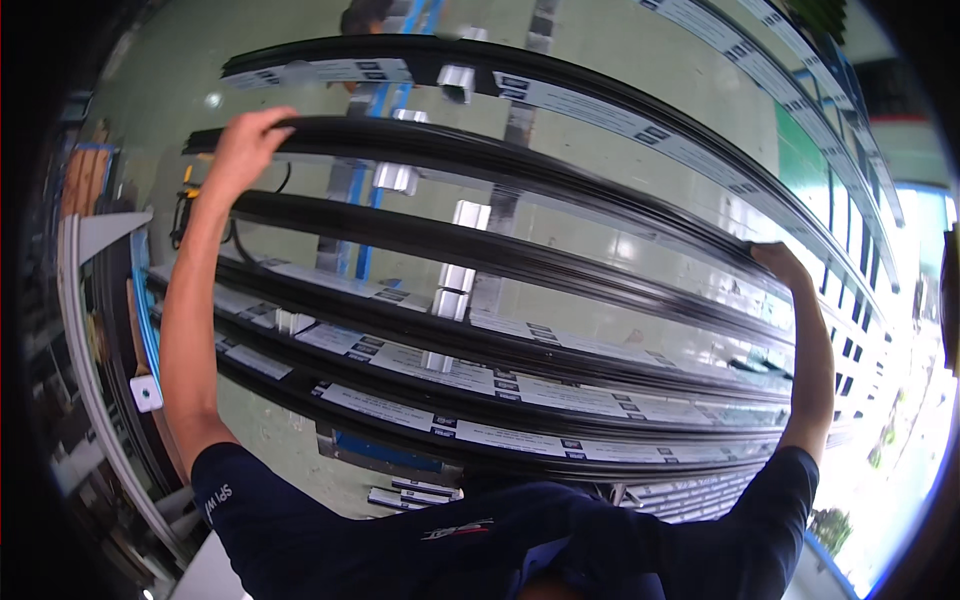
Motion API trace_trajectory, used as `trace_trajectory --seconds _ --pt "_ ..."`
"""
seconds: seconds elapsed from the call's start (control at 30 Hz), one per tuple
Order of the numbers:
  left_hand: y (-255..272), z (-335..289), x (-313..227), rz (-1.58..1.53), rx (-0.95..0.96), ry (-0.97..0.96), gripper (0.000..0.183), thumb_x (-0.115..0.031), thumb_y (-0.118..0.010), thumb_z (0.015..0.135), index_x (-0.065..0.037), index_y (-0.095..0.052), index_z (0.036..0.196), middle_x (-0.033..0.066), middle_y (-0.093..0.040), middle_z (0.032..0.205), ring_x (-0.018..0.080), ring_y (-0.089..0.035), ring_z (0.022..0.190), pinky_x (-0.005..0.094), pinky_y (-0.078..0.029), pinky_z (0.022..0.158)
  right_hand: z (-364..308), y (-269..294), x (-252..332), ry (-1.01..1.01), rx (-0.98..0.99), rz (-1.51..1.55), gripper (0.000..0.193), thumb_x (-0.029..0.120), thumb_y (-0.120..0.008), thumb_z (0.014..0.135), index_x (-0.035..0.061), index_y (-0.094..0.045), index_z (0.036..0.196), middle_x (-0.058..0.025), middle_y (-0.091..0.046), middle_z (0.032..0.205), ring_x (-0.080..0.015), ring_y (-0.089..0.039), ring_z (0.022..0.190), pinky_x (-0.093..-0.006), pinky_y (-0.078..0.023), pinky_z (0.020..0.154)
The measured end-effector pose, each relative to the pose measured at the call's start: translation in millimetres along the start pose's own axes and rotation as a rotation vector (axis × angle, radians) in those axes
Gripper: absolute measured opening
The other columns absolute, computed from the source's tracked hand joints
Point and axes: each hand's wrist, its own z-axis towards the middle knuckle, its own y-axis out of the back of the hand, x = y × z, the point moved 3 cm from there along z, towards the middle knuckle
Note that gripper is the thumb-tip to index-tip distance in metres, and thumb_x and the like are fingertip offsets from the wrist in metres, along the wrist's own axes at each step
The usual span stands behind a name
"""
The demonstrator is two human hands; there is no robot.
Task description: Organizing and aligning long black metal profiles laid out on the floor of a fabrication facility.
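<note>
Hands spread wide along one long black bar, the second from the top in a rack of like bars. The left hand lies over the bar near its left end, fingers curled across the top edge and closed on it; the right hand grips the same bar far to the right, fingers wrapped over the upper edge. The bar rests across silver metal supports that cross under the rack. A grip this far apart suits so long and slender a piece: judged from its length, it would sag or twist if held near the middle, so both ends are best kept level and moved together, clear of the neighbouring bars. The bars are dark, smooth and glossy, with ridged lengthwise channels; several lower ones carry pale film strips with small dark marks. Below, a shiny greenish floor reflects light. A pale grey curved frame stands at the left.
</note>
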Motion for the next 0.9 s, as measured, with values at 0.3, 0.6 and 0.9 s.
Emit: trace_trajectory --seconds 0.3,0.6,0.9 --pt "-68.5 56.0 32.2 0.447 -0.065 -0.288 0.029 -0.013 -0.071 0.084 -0.004 -0.068 0.112 0.0149 -0.052 0.088 0.0355 -0.055 0.096 0.0467 -0.044 0.084 -9.0 1.1 -10.8 0.111 -0.129 0.028 0.037 0.033 -0.068 0.090 0.0087 -0.070 0.118 -0.0109 -0.073 0.106 -0.0203 -0.066 0.099 -0.0338 -0.048 0.095" --pt "-122.4 110.0 -158.0 0.720 0.412 0.103 0.038 -0.013 -0.065 0.084 -0.004 -0.064 0.120 0.0215 -0.060 0.127 0.0362 -0.061 0.114 0.0467 -0.050 0.093 -26.0 -7.0 -0.3 0.079 -0.216 0.064 0.034 0.032 -0.062 0.094 0.0104 -0.069 0.120 -0.0113 -0.072 0.111 -0.0225 -0.066 0.102 -0.0338 -0.047 0.095" --pt "-371.9 119.2 -480.9 -0.271 0.586 -0.410 0.039 -0.048 -0.052 0.096 -0.014 -0.072 0.100 0.0107 -0.066 0.082 0.0293 -0.059 0.079 0.0404 -0.048 0.080 -5.4 -15.4 -3.9 0.212 -0.194 0.163 0.031 0.026 -0.065 0.093 0.0081 -0.070 0.117 -0.0106 -0.073 0.108 -0.0188 -0.065 0.097 -0.0321 -0.048 0.092"
